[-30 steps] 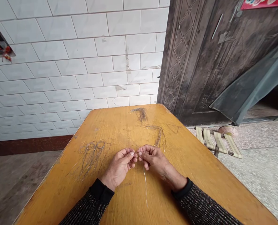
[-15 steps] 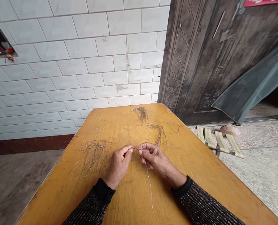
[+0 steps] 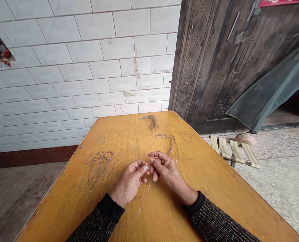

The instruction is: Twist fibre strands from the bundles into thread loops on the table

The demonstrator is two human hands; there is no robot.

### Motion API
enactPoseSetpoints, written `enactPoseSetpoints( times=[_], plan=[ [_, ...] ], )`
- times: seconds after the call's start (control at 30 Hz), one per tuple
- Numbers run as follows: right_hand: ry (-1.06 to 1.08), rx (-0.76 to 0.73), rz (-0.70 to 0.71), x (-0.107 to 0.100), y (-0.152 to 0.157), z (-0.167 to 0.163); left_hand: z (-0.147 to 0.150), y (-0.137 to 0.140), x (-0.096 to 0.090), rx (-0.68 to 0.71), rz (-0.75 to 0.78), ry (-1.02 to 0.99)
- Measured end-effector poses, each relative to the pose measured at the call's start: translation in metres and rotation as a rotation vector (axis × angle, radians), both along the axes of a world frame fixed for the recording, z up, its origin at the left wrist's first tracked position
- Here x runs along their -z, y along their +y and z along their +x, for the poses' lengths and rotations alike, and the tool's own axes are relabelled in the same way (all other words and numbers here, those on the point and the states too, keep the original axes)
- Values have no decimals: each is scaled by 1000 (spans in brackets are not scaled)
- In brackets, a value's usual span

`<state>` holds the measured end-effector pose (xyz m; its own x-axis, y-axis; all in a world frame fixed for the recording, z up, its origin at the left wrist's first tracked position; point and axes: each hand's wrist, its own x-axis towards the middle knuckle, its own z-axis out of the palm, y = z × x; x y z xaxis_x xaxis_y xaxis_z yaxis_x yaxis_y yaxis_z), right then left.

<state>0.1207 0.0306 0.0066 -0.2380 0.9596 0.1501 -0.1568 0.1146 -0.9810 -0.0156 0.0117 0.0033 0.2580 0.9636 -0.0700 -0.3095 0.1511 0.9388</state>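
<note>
A thin silvery wire (image 3: 143, 202) is held between my two hands above the wooden table (image 3: 124, 132). My left hand (image 3: 129, 179) pinches it with thumb and forefinger. Close beside it, my right hand (image 3: 169, 172) also has its thumb and forefinger closed on the wire. A small curve of the wire rises between the fingertips, and its long tail hangs down toward me, slanting left. To the left of my left hand lies a pile of wires with looped ends (image 3: 100, 164). Several bent wires (image 3: 172, 144) lie just beyond my right hand.
At the table's far end rests another bundle of bent wires (image 3: 152, 122); one wire bent to a point (image 3: 188, 137) lies near the right edge. A strap-seated folding stool (image 3: 236, 151) stands at right, by a dark carved door (image 3: 210, 84). Behind is a tiled wall (image 3: 89, 74).
My left hand has turned and lowered slightly, its fingers curling more. The wire's tail has swung from the right to the left, and a small curve now shows between my fingertips.
</note>
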Motion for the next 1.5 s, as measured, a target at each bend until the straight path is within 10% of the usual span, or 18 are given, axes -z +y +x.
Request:
enactPoseSetpoints(
  times=[0.17,0.57,0.9,1.5],
  plan=[
    [-91,8,-17,-7,-2,5,0,1,2,-90,53,68],
    [-166,63,-15,-11,-1,11,-14,8,-2,-477,704,884],
    [-188,49,60,-3,-1,4,-3,6,4,-379,598,770],
    [-386,-43,208,-1,8,22,-32,8,-19,-325,1115,1281]
  ],
)
